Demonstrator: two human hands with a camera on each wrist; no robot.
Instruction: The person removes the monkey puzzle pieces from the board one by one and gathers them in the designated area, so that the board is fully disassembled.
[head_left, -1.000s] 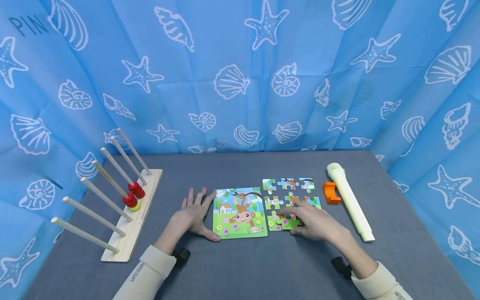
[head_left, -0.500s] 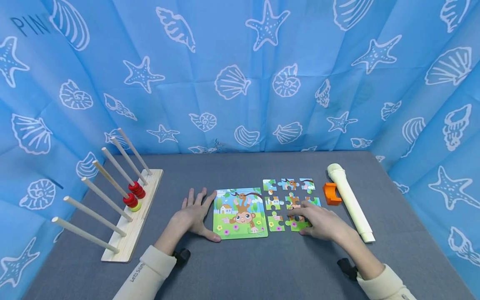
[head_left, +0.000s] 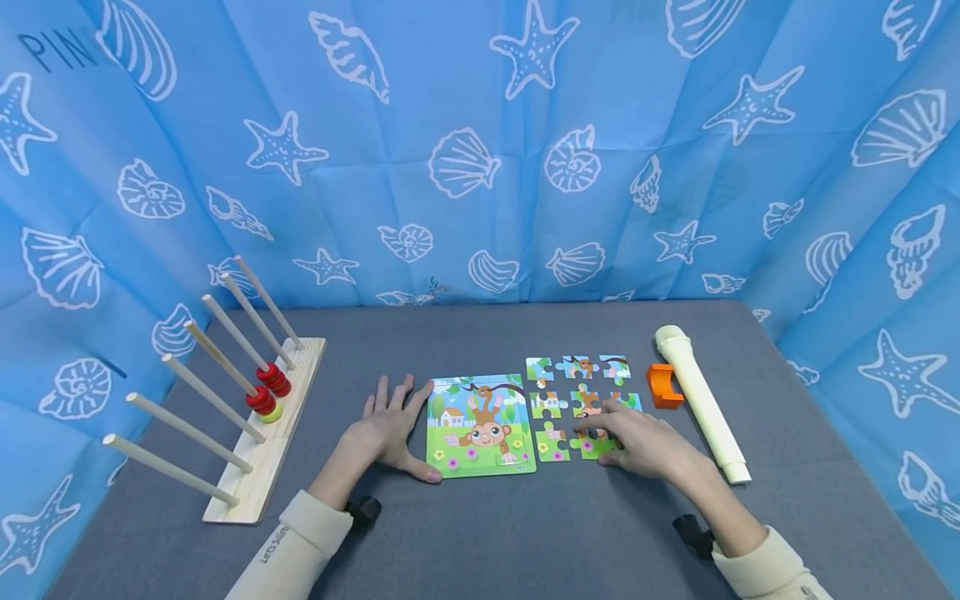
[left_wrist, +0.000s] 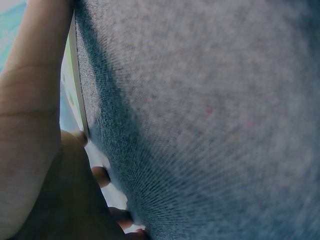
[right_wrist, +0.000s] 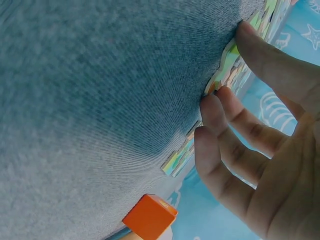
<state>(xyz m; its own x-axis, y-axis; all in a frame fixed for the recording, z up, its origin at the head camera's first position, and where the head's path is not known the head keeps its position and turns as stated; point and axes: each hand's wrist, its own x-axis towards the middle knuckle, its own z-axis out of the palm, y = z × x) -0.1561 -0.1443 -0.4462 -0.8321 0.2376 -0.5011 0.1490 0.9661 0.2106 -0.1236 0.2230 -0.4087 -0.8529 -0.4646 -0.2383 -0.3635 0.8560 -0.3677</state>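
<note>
My left hand (head_left: 382, 433) lies with spread fingers along the left edge of a square monkey picture board (head_left: 457, 454); its thumb is by the near corner. In the left wrist view the thumb and fingertips border the board's edge. My right hand (head_left: 637, 437) holds a green-edged jigsaw piece (head_left: 592, 448) between thumb and fingers, low over the near row of loose pieces. The right wrist view shows that jigsaw piece (right_wrist: 227, 65) spanned by thumb and fingertips at table level. Around it lie other jigsaw pieces (head_left: 553, 446) in rows, partly hidden by the hand.
Right of the pieces stand an orange U-shaped block (head_left: 663, 387) and a pale microphone-shaped stick (head_left: 701, 400). At the left is a wooden peg rack (head_left: 277, 442) with red rings (head_left: 262, 402) and a yellow ring. A blue shell-print curtain (head_left: 465, 225) encloses the grey table (head_left: 480, 542).
My right hand has shifted slightly right with the jigsaw piece, uncovering the near-left piece; in the last half second it has barely moved. My left hand has stayed in place.
</note>
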